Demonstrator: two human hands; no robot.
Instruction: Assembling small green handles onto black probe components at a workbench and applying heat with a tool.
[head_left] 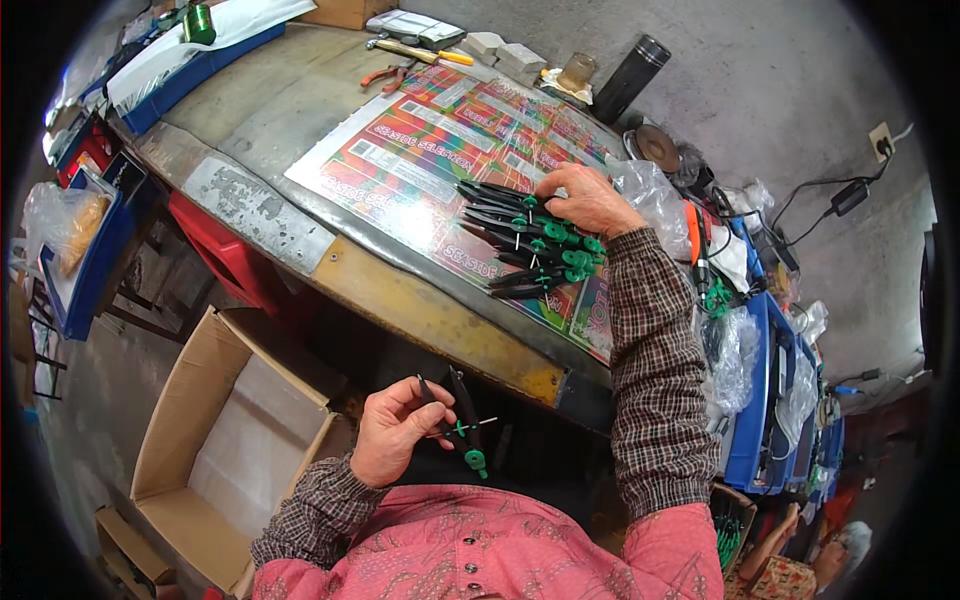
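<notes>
The black-and-green tool (462, 425), a slim two-legged piece with a green knob at its lower end, sits low in the middle of the frame, pinched between the fingers (415, 395) of the left hand (392, 432) over the lap. It looks light and stiff, with thin pointed legs that could prick or bend, so the thicker middle near the green knob seems the safest hold. The right hand (590, 198), upper middle of the frame, rests with fingers spread on a pile of like tools (530, 245) lying on the colourful printed sheet (430, 150) on the desk (260, 210)
</notes>
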